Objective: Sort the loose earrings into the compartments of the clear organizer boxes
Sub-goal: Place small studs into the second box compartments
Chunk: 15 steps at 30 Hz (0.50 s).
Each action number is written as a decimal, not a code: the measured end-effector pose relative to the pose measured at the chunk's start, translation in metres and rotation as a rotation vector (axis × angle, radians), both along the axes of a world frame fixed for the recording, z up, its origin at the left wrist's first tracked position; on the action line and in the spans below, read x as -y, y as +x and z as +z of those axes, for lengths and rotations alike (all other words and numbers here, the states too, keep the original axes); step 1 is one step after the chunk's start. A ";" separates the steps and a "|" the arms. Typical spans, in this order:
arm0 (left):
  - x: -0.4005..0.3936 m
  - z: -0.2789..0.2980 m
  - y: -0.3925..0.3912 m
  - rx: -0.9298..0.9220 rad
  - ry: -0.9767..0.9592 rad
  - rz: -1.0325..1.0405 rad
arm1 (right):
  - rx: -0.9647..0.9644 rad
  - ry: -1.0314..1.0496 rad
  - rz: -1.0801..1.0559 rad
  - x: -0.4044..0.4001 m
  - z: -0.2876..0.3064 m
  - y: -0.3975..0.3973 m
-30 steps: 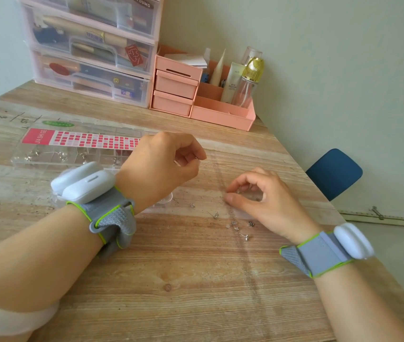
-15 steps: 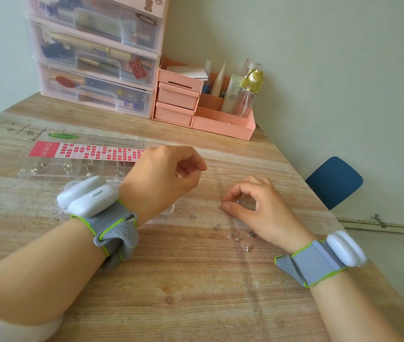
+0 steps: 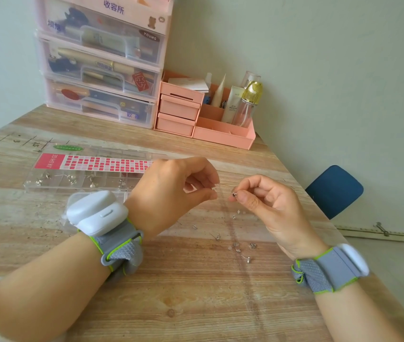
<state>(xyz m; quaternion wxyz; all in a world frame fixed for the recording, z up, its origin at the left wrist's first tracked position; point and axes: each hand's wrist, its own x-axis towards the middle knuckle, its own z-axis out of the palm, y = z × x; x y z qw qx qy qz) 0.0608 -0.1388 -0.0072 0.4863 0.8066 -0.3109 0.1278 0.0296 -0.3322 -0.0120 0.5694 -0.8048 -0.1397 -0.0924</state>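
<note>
Earrings (image 3: pixel 239 248) lay loose on the table (image 3: pixel 196 304); we found the right hand (image 3: pixel 267 206) pinching one stud (image 3: pixel 234 194), the left hand (image 3: pixel 171 193) pinching what appeared to be its backing. Both were raised well clear of the organizer box (image 3: pixel 80 178); a slack pinch risked dropping either among the loose pieces.

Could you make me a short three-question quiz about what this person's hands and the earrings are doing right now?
1. True or false: the right hand pinches a stud above the table.
2. Where do most loose earrings lie? A) in the pink drawers B) on the table between the wrists C) on the blue chair
3. Fill in: the clear organizer with sorted earrings lies beyond the ___ hand.

Key: 1 true; 2 B; 3 left.
</note>
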 end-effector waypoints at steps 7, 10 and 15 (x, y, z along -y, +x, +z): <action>0.001 -0.001 0.000 0.022 0.004 -0.023 | -0.009 0.131 0.003 -0.003 0.003 -0.002; 0.001 -0.001 0.000 0.014 -0.004 -0.022 | -0.009 0.173 0.011 -0.001 0.002 -0.002; 0.001 0.001 -0.001 0.003 -0.013 -0.013 | -0.015 0.193 0.057 -0.001 0.002 -0.002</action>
